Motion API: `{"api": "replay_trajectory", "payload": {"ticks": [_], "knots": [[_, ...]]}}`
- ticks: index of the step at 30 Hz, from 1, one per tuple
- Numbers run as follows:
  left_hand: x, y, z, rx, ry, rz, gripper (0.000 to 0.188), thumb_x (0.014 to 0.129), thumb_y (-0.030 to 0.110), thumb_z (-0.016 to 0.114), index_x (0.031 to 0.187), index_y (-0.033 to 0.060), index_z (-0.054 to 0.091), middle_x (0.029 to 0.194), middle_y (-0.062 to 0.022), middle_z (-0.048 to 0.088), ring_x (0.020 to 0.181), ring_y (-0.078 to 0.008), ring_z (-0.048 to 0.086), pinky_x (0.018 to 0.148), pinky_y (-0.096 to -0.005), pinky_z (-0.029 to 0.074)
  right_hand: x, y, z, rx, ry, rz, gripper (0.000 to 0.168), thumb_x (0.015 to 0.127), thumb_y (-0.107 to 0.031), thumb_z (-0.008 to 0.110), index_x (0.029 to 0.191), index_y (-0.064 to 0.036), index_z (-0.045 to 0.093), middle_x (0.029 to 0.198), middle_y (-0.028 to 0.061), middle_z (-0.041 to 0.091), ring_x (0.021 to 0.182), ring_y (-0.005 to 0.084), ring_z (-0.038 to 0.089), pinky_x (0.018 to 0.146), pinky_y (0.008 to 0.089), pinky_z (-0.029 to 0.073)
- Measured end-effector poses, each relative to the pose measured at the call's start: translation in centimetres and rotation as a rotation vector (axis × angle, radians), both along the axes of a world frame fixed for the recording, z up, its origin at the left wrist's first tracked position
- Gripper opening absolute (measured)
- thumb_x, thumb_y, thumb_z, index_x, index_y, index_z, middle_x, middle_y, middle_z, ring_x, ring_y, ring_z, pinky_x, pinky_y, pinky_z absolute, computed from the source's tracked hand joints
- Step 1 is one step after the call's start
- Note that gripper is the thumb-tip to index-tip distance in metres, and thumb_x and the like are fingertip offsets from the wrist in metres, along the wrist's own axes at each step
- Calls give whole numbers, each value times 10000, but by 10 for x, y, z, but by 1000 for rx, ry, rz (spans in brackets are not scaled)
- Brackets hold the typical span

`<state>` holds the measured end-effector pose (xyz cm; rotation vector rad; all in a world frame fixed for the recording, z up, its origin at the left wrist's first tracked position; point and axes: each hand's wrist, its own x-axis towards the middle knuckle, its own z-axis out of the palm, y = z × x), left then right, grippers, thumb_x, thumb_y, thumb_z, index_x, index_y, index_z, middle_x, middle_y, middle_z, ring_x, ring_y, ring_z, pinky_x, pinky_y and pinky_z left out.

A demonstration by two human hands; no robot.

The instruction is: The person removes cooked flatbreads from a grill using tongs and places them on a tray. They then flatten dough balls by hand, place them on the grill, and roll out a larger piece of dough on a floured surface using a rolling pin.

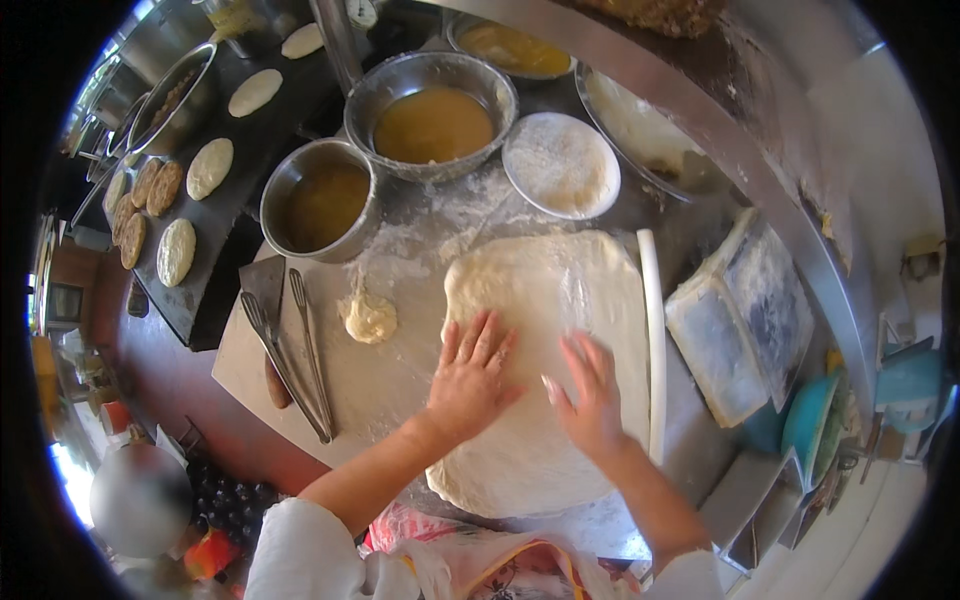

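A large slab of pale dough (pixel 540 465) lies spread across the worktop in front of me. My left hand (pixel 474 375) rests flat on its left side, fingers spread, holding nothing. Over the right part of the slab is my right hand (pixel 589 397), fingers apart and slightly blurred; whether it touches the dough I cannot tell. Beyond it a shiny streak marks the dough's surface. Along the slab's right edge runs a long white strip (pixel 652 352). A small twisted lump of dough (pixel 370 318) sits apart to the left.
Metal tongs (pixel 279 364) and a wide-bladed scraper (pixel 262 283) lie at left. Behind stand a pot of brownish liquid (pixel 319 202), a bowl of yellow liquid (pixel 433 124) and a white bowl of flour (pixel 561 165). Flatbreads (pixel 210 169) lie on a dark griddle (pixel 225 225).
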<state>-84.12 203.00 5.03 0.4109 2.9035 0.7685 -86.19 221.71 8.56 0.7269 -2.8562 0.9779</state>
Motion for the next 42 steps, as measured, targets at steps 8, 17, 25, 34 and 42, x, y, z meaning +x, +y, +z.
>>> {"api": "replay_trajectory", "payload": {"ticks": [8, 17, 25, 34, 42], "knots": [[4, -23, -11, 15, -49, -62, 719, 810, 481, 559, 1384, 94, 365, 1481, -129, 236, 1396, -258, 154, 1119, -488, 108, -216, -173, 13, 262, 93, 322, 575, 747, -143, 668, 1266, 2, 466, 1295, 182, 455, 1196, 326, 428, 981, 388, 384], [-7, -48, -26, 74, -97, -94, 702, 826, 446, 559, 1399, 104, 340, 1498, -110, 202, 1402, -239, 135, 1126, -480, 89, -282, -262, 4, 840, -602, 300, 441, 813, -330, 555, 1137, -35, 603, 1142, 226, 580, 1111, 351, 528, 922, 393, 418], [1, -53, -23, 79, -88, -109, 699, 823, 443, 561, 1396, 104, 347, 1499, -101, 202, 1402, -235, 134, 1126, -483, 86, -268, -248, -12, 439, -358, 283, 349, 766, -297, 680, 916, 15, 636, 919, 185, 644, 889, 328, 596, 781, 379, 456], [0, -25, -18, 56, 7, -3, 685, 796, 422, 606, 1375, 129, 388, 1485, -110, 239, 1390, -248, 169, 1127, -476, 104, -218, -124, 34, -369, -509, 240, 154, 813, -166, 671, 828, -22, 620, 734, -4, 602, 675, 77, 515, 635, 231, 425], [4, -1, -7, -33, 18, -33, 695, 799, 434, 594, 1382, 127, 375, 1474, -131, 258, 1379, -284, 195, 1123, -485, 95, -30, 55, -52, 445, 60, -165, 581, 816, -136, 582, 1343, -13, 371, 1404, 179, 338, 1319, 316, 303, 1082, 442, 243]]}}
